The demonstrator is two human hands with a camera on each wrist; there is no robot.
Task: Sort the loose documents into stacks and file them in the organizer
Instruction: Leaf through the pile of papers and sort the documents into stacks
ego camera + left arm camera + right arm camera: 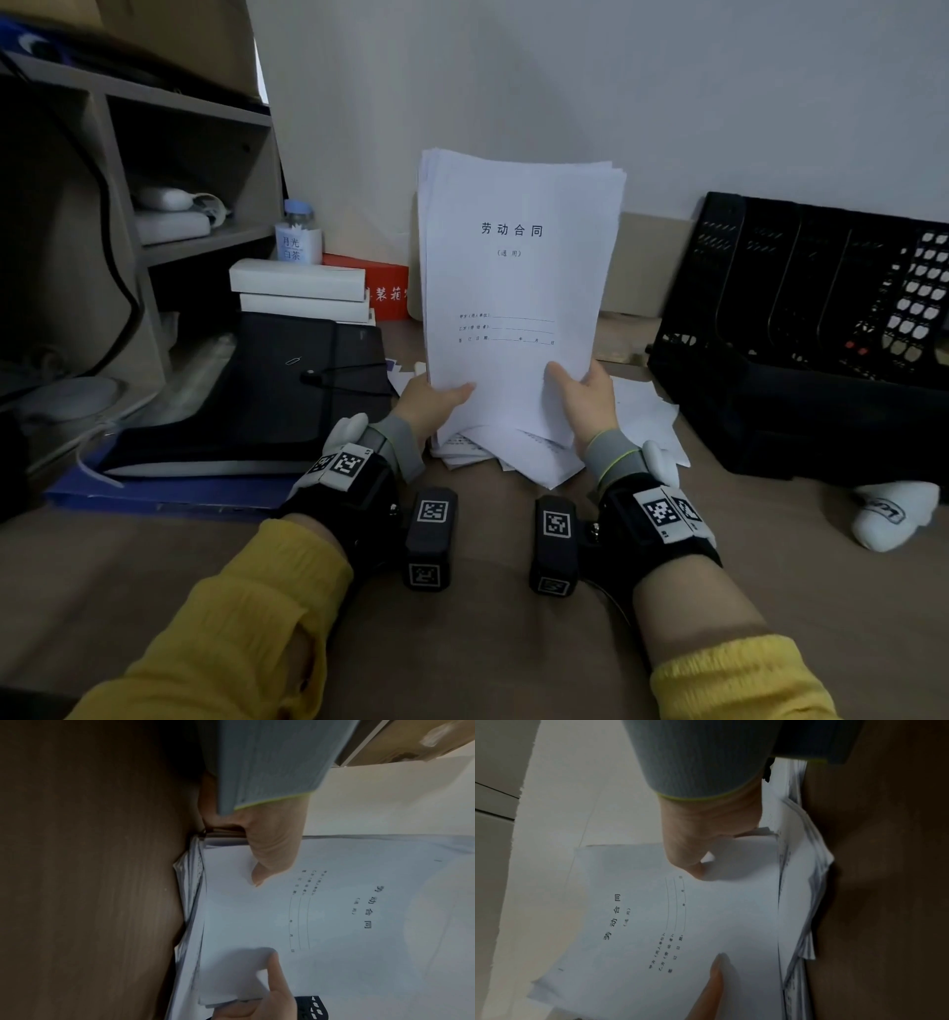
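Observation:
A stack of white documents (513,288) stands upright on its lower edge, its top sheet printed with a Chinese title. My left hand (434,403) grips its lower left edge, thumb on the front. My right hand (583,398) grips its lower right edge, thumb on the front too. Both wrist views show the same stack (334,923) (680,923) with a thumb pressed on the cover sheet. More loose papers (518,457) lie flat on the brown table under the stack. The black mesh organizer (801,329) stands at the right, its slots facing me.
A black expanding folder (267,390) lies left on a blue folder (169,491). White boxes (300,290), a small bottle (298,234) and a red box (382,285) sit behind it. A shelf unit (154,195) fills the far left. A white object (893,514) lies near the organizer.

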